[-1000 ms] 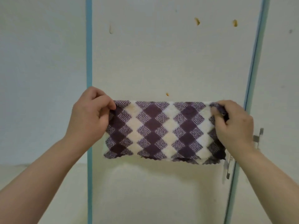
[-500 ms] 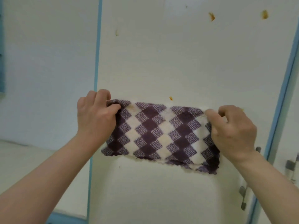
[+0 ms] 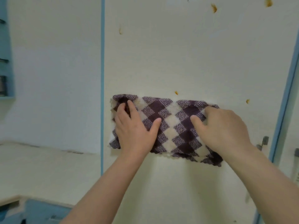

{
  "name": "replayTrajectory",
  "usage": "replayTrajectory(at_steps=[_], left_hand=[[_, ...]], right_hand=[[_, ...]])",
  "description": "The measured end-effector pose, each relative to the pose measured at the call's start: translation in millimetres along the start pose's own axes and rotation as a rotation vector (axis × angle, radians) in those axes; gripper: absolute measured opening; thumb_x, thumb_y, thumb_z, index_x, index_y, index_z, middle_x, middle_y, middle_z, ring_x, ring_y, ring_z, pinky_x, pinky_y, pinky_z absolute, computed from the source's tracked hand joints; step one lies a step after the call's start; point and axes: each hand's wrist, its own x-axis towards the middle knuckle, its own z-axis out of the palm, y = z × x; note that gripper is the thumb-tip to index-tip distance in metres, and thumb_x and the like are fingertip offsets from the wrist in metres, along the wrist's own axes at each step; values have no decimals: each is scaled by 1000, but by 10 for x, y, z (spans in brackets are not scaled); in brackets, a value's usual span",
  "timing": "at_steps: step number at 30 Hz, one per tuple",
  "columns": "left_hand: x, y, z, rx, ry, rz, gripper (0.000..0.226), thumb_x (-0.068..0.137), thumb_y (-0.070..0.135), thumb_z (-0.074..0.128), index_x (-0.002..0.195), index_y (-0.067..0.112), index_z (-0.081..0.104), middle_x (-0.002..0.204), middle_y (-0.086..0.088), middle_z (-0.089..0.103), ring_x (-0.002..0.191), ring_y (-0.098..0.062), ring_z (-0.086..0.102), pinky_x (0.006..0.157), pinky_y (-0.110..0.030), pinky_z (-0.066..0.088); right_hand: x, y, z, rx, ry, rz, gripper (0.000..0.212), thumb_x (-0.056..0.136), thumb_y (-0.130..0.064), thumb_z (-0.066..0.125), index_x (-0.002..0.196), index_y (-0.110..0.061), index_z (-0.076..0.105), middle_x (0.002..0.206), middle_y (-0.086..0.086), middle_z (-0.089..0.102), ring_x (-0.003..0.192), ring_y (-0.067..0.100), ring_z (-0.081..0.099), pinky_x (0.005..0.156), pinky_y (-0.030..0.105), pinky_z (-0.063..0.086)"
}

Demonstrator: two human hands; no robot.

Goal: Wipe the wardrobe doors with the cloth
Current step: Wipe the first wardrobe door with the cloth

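Observation:
A purple-and-cream checked cloth (image 3: 168, 126) lies spread flat against the cream wardrobe door (image 3: 178, 54). My left hand (image 3: 134, 131) presses on its left part, with the fingers bunching the upper left corner. My right hand (image 3: 223, 128) covers its right end, fingers curled into the fabric. Orange-brown stains mark the door: one just above the cloth (image 3: 176, 92), one to its right (image 3: 247, 101), one higher on the left (image 3: 120, 31), and two near the top right (image 3: 214, 8).
A blue strip (image 3: 102, 78) runs down the door's left edge and another blue edge (image 3: 284, 94) down its right side. A metal handle (image 3: 263, 143) sits at the right. A cream countertop (image 3: 40, 172) lies at the lower left, with a blue shelf unit (image 3: 6, 62) above it.
Both hands went from holding the cloth stretched by its ends to pressing it flat on the door. The view has shifted, so the door now sits further right.

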Motion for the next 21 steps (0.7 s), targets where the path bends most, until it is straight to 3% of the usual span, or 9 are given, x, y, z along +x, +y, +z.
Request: replayTrajectory(at_steps=[3,6,9,13,15,18,21], left_hand=[[-35,-105,202,116,105,198,70,85,57,39,142,18,27,144,-17,22,119,-36,33,96,-59,35],[-20,-259,326,188,129,303,55,92,57,28,140,30,30,147,-16,20,127,-37,28,98,-67,27],[43,-298,370,204,97,305,56,92,60,19,141,33,27,149,-19,14,133,-42,19,96,-73,19],[64,-261,390,191,100,248,70,85,73,12,144,36,19,151,-20,7,135,-47,10,89,-79,18],[79,-253,377,180,103,216,78,79,81,11,144,38,18,152,-18,5,135,-47,9,87,-80,18],[95,-239,356,162,120,174,83,74,85,13,143,40,18,153,-16,4,135,-46,10,86,-80,19],[95,-232,337,159,122,158,85,70,87,17,143,42,17,153,-14,5,135,-46,10,87,-79,19]], right_hand=[[-45,-84,320,239,179,103,21,84,-26,58,92,-8,52,91,13,60,87,34,53,66,35,35],[-99,-130,641,201,351,129,46,78,-20,62,116,3,51,101,21,57,92,41,52,74,43,43],[-98,-110,833,220,514,83,51,78,-27,52,124,-7,43,99,18,58,86,36,51,74,41,36],[-119,-15,1008,67,677,-138,46,85,-16,51,128,-28,42,115,12,44,85,28,42,70,40,31],[-110,8,1032,-57,675,-225,49,84,-13,50,129,-33,44,124,9,41,101,29,44,76,42,31],[-92,8,1035,-208,596,-265,40,95,-41,38,135,-37,39,141,8,34,128,30,34,90,52,27],[-75,28,1067,-260,462,-226,54,93,-63,26,142,-40,27,154,7,15,138,39,16,100,70,7]])
